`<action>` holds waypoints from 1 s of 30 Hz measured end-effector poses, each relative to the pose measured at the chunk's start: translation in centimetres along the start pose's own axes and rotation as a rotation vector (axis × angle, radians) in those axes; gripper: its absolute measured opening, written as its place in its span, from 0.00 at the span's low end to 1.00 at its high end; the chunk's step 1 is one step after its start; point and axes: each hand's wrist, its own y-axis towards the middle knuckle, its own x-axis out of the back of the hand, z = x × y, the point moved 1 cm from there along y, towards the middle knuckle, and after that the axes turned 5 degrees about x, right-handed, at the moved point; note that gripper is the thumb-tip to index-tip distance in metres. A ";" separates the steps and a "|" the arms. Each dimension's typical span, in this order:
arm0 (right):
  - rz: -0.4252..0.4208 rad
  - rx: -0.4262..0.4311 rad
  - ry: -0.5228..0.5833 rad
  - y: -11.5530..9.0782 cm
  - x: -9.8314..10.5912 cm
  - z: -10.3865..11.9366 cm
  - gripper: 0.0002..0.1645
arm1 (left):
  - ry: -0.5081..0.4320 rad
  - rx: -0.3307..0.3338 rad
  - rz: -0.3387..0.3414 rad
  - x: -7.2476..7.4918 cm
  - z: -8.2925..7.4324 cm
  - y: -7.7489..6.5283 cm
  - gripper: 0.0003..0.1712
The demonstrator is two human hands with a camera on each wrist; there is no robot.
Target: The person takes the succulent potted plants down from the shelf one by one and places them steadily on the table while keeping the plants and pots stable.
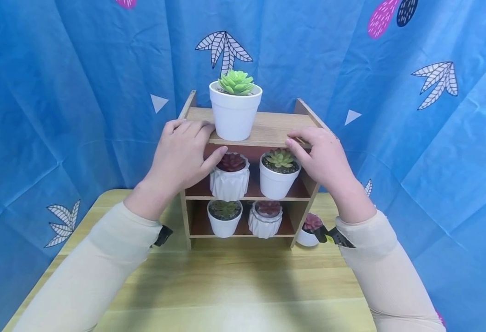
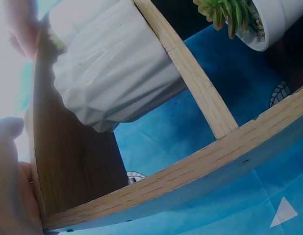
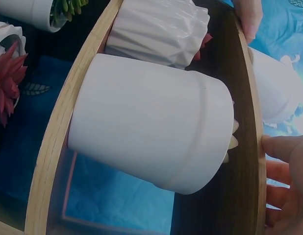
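Item: wooden shelf, 1 pc., upright on table, ctr. Open front faces the wearer; boards run lengthwise L–R, side panels vert.; whether ht. exceeds width, can't tell.

L hand: at L end of top board, fingers laid over it, slightly bent, thumb spread along front edge; touches shelf, but whether it grips, can't tell.

R hand: at R end of same board, half closed, edge held betw. thumb (front) & fingers (top).

Contents, all upright:
– Top: lg. white pot, bright green plant, nr. front edge, just beside L hand.
– Mid.: ribbed pot, dk. red plant, L; smooth pot, green plant, R, below R hand.
– Bottom: small pot, dk. green plant, L; faceted pot, reddish plant, R.

Adj.: pink-plant pot on table, just beside R panel, pt. hidden. Backdrop: blue cloth, leaf print.
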 end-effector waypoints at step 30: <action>-0.002 -0.002 -0.012 -0.2 0.2 0.3 0.19 | -0.219 0.244 0.048 2.8 -1.0 1.5 0.44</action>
